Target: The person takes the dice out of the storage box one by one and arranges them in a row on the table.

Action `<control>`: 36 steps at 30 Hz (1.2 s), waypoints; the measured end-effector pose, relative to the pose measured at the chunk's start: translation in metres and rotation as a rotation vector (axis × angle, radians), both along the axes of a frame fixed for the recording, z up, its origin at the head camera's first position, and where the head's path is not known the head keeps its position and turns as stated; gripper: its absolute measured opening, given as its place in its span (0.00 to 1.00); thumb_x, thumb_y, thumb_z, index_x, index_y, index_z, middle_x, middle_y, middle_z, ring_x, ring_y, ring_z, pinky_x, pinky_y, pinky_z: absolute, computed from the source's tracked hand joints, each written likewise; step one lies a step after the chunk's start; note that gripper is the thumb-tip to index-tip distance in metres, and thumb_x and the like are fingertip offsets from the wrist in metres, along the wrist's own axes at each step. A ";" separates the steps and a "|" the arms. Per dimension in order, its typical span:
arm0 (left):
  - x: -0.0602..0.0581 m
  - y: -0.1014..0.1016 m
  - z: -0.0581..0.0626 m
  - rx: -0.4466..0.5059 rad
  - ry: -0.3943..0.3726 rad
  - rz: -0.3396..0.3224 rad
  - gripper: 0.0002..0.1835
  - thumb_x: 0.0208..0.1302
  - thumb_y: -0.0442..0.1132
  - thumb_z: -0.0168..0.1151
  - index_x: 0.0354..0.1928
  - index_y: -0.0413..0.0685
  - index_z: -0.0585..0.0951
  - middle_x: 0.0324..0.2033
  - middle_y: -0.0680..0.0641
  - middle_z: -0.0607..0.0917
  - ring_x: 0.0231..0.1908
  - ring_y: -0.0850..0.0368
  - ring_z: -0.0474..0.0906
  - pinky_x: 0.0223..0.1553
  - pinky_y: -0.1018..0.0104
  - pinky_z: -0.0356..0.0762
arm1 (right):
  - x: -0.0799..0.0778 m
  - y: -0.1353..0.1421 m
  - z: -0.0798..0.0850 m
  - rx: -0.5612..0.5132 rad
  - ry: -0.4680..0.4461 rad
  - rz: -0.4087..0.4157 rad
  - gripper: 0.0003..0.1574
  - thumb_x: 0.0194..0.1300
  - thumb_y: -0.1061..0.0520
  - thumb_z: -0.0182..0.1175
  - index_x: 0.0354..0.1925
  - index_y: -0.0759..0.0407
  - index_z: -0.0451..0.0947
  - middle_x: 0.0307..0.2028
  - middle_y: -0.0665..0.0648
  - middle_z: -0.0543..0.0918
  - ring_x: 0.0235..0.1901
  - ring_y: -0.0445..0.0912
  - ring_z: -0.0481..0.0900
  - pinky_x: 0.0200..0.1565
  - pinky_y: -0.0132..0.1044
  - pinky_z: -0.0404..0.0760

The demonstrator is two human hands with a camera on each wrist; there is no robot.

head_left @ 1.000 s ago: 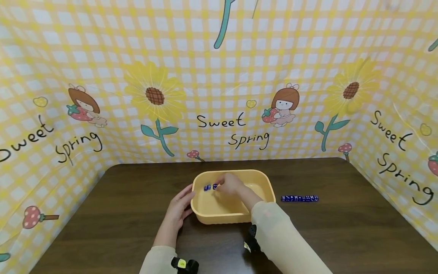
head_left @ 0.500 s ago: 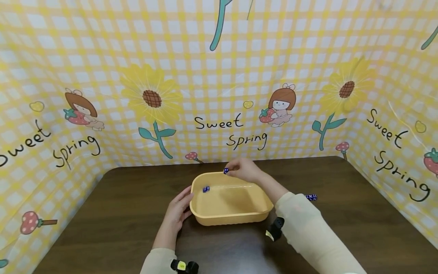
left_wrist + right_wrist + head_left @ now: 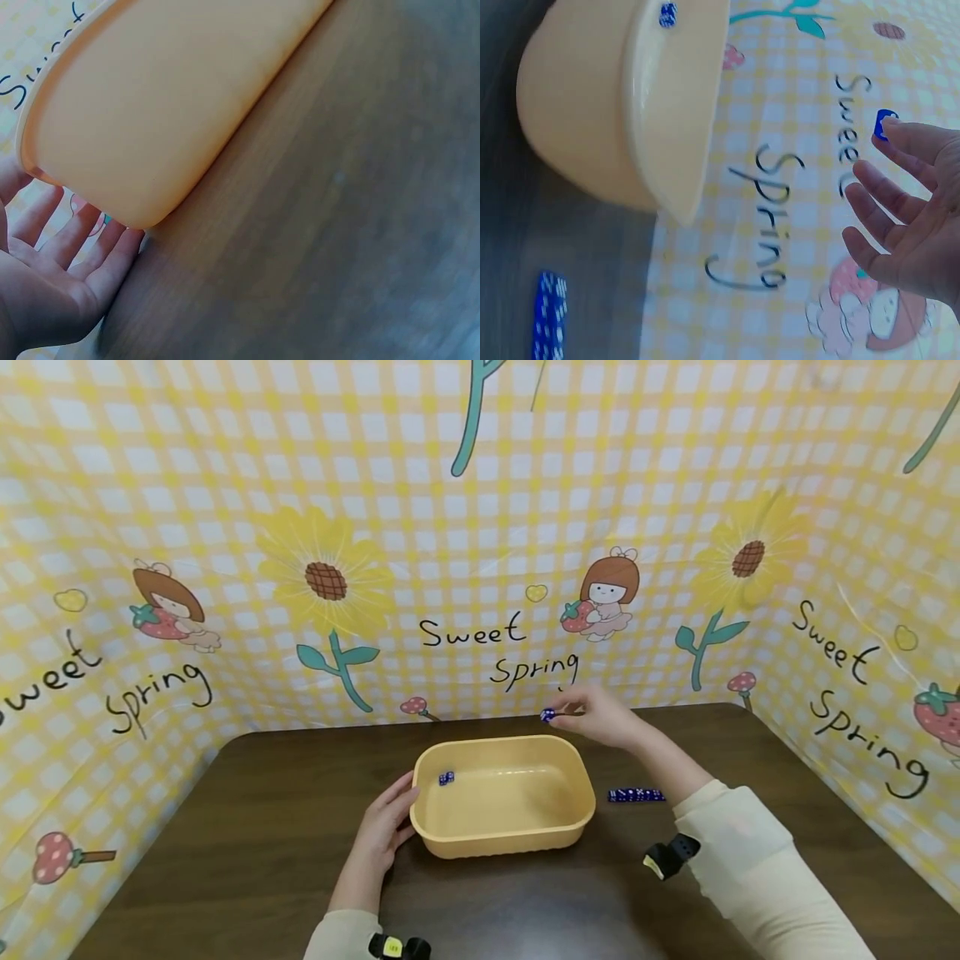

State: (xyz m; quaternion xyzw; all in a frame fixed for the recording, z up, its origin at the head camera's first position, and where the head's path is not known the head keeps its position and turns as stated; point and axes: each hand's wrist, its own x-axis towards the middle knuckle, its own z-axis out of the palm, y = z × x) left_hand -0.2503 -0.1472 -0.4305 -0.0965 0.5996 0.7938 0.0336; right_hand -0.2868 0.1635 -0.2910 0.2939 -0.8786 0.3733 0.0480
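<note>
A blue die with white spots (image 3: 548,715) is pinched between thumb and index finger of my right hand (image 3: 600,717), up beyond the far right side of the yellow tub (image 3: 502,845). In the right wrist view the other fingers of that hand spread away from the die (image 3: 883,125). My left hand (image 3: 381,827) rests against the tub's left end. The left wrist view shows its extended fingers (image 3: 105,262) touching the outer wall from below the rim. Two blue dice (image 3: 447,778) sit together inside the tub, near its left end.
A straight row of blue dice (image 3: 636,795) lies on the dark wooden table (image 3: 247,843) to the right of the tub, its right end hidden by my right forearm. A yellow checked cloth (image 3: 465,552) hangs behind and at both sides.
My right hand has lifted a die out of the tub and carried it up and to the right, past the far rim. The left hand stays at the tub's left end.
</note>
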 end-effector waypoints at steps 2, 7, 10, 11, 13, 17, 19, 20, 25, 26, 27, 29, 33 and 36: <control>0.000 0.000 0.000 0.001 0.002 0.002 0.26 0.57 0.38 0.56 0.59 0.46 0.66 0.55 0.43 0.68 0.49 0.51 0.68 0.40 0.58 0.69 | 0.002 0.011 0.003 -0.020 0.003 -0.013 0.13 0.53 0.61 0.60 0.39 0.65 0.78 0.38 0.59 0.77 0.36 0.50 0.74 0.37 0.41 0.72; 0.000 0.001 0.000 0.000 0.011 0.005 0.26 0.57 0.38 0.56 0.59 0.44 0.65 0.55 0.42 0.67 0.49 0.51 0.69 0.40 0.58 0.69 | 0.004 0.039 0.005 -0.076 -0.033 -0.071 0.14 0.55 0.60 0.59 0.40 0.67 0.77 0.39 0.61 0.77 0.36 0.50 0.72 0.39 0.42 0.69; 0.001 0.001 0.000 -0.004 0.006 0.004 0.26 0.57 0.38 0.56 0.59 0.45 0.66 0.56 0.43 0.67 0.49 0.51 0.68 0.40 0.58 0.69 | 0.005 0.055 0.004 -0.097 -0.042 -0.105 0.15 0.55 0.59 0.58 0.40 0.68 0.77 0.38 0.62 0.77 0.36 0.51 0.73 0.39 0.42 0.69; 0.001 0.000 -0.001 -0.003 0.003 0.003 0.26 0.57 0.38 0.56 0.59 0.45 0.66 0.55 0.43 0.68 0.49 0.51 0.68 0.40 0.58 0.69 | 0.006 0.060 0.004 -0.102 -0.049 -0.114 0.15 0.55 0.59 0.58 0.40 0.69 0.76 0.37 0.62 0.77 0.35 0.51 0.73 0.38 0.42 0.70; 0.001 0.000 -0.001 -0.004 0.002 0.002 0.26 0.57 0.38 0.56 0.59 0.45 0.65 0.56 0.43 0.67 0.50 0.51 0.68 0.40 0.58 0.69 | 0.009 0.070 0.003 -0.109 -0.064 -0.147 0.16 0.56 0.58 0.58 0.40 0.69 0.76 0.35 0.62 0.77 0.34 0.51 0.74 0.36 0.42 0.71; 0.001 0.000 -0.002 -0.003 0.006 -0.003 0.26 0.57 0.38 0.55 0.59 0.46 0.65 0.56 0.43 0.67 0.50 0.50 0.67 0.40 0.58 0.69 | 0.014 0.089 -0.001 -0.104 -0.071 -0.204 0.18 0.56 0.57 0.58 0.42 0.69 0.75 0.34 0.63 0.78 0.34 0.48 0.75 0.34 0.38 0.73; 0.001 0.000 -0.001 -0.001 0.008 -0.003 0.26 0.57 0.38 0.55 0.59 0.46 0.65 0.56 0.43 0.67 0.50 0.50 0.67 0.40 0.58 0.69 | 0.017 0.098 -0.003 -0.103 -0.059 -0.224 0.18 0.56 0.57 0.58 0.42 0.70 0.75 0.35 0.63 0.78 0.33 0.45 0.75 0.34 0.36 0.73; 0.001 0.000 -0.001 0.000 0.009 -0.002 0.26 0.57 0.38 0.55 0.59 0.46 0.65 0.56 0.43 0.67 0.50 0.50 0.67 0.41 0.58 0.69 | 0.019 0.102 -0.004 -0.101 -0.054 -0.230 0.18 0.56 0.57 0.58 0.42 0.70 0.75 0.36 0.63 0.78 0.33 0.43 0.75 0.34 0.35 0.73; 0.001 0.000 -0.001 0.003 0.007 0.003 0.26 0.57 0.38 0.55 0.59 0.45 0.65 0.56 0.43 0.67 0.51 0.50 0.67 0.41 0.58 0.69 | 0.027 0.123 -0.016 -0.100 -0.032 -0.251 0.17 0.56 0.57 0.58 0.40 0.70 0.75 0.35 0.61 0.78 0.31 0.38 0.74 0.33 0.31 0.72; 0.001 0.000 -0.001 0.002 0.007 0.004 0.26 0.57 0.38 0.55 0.59 0.45 0.65 0.56 0.43 0.67 0.51 0.50 0.67 0.41 0.58 0.69 | 0.028 0.127 -0.019 -0.099 -0.033 -0.255 0.17 0.56 0.57 0.58 0.40 0.70 0.75 0.34 0.60 0.78 0.31 0.38 0.74 0.33 0.31 0.72; 0.001 0.000 -0.001 0.004 0.007 0.003 0.26 0.57 0.38 0.55 0.59 0.45 0.65 0.56 0.43 0.67 0.51 0.50 0.67 0.41 0.57 0.69 | 0.030 0.131 -0.022 -0.101 -0.034 -0.256 0.17 0.56 0.58 0.58 0.40 0.70 0.75 0.34 0.60 0.78 0.31 0.37 0.74 0.33 0.31 0.72; 0.001 0.000 -0.001 0.004 0.008 0.001 0.26 0.57 0.38 0.55 0.59 0.45 0.65 0.56 0.43 0.67 0.51 0.50 0.66 0.41 0.57 0.68 | 0.031 0.138 -0.028 -0.102 -0.039 -0.259 0.16 0.57 0.58 0.57 0.40 0.70 0.75 0.34 0.59 0.79 0.31 0.37 0.74 0.33 0.31 0.73; 0.001 0.000 -0.001 0.004 0.008 0.002 0.26 0.57 0.38 0.56 0.59 0.45 0.65 0.56 0.43 0.67 0.51 0.50 0.67 0.41 0.57 0.68 | 0.034 0.152 -0.039 -0.087 -0.045 -0.265 0.16 0.57 0.58 0.57 0.39 0.70 0.75 0.33 0.59 0.79 0.31 0.36 0.74 0.33 0.32 0.72; 0.000 0.001 -0.002 -0.005 0.009 0.000 0.26 0.57 0.38 0.56 0.59 0.45 0.65 0.55 0.42 0.67 0.50 0.50 0.67 0.41 0.57 0.68 | 0.035 0.163 -0.048 -0.070 -0.092 -0.286 0.17 0.58 0.57 0.56 0.41 0.70 0.74 0.35 0.61 0.79 0.33 0.37 0.74 0.35 0.36 0.72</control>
